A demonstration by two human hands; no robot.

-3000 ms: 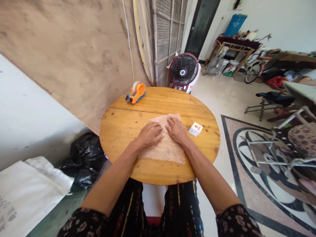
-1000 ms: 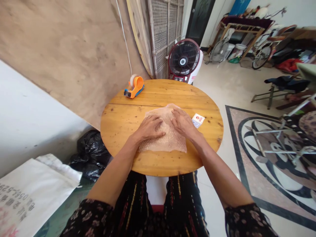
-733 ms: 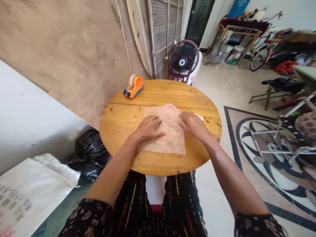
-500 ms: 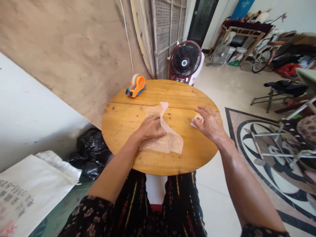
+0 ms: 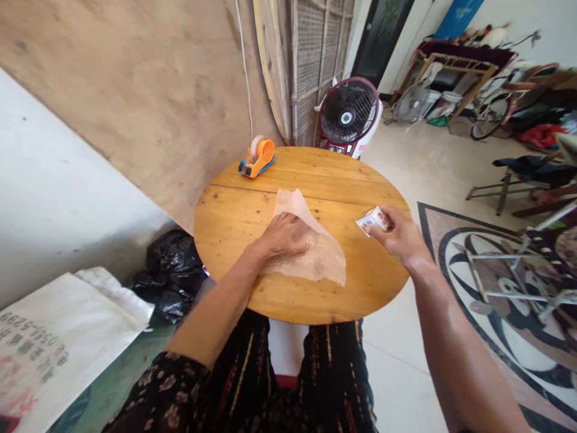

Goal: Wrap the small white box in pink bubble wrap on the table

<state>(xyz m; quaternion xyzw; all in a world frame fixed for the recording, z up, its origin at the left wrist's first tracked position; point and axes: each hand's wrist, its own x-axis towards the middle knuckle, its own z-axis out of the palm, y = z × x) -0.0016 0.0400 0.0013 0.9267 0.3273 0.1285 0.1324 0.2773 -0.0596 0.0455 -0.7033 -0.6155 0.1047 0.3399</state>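
A sheet of pinkish bubble wrap point(image 5: 322, 258) lies spread on the round wooden table point(image 5: 297, 304). My left hand point(image 5: 285, 237) rests flat on it, fingers stretched out, covering its left part. At the right side of the table, my right hand point(image 5: 401, 237) grips a small white box point(image 5: 375, 221) with red and dark print, thumb on the near side and fingers behind. The box is tilted; whether it still touches the table I cannot tell.
An orange tape dispenser point(image 5: 259, 159) with a roll of clear tape stands at the table's far left edge. Behind the table is a dark red fan point(image 5: 347, 117). Black plastic bags point(image 5: 174, 270) and a white sack point(image 5: 67, 337) are to the left.
My right hand has closed round the small box and tipped it up. Under my left hand the bubble wrap lies flatter, its raised fold laid down. The view has shifted slightly.
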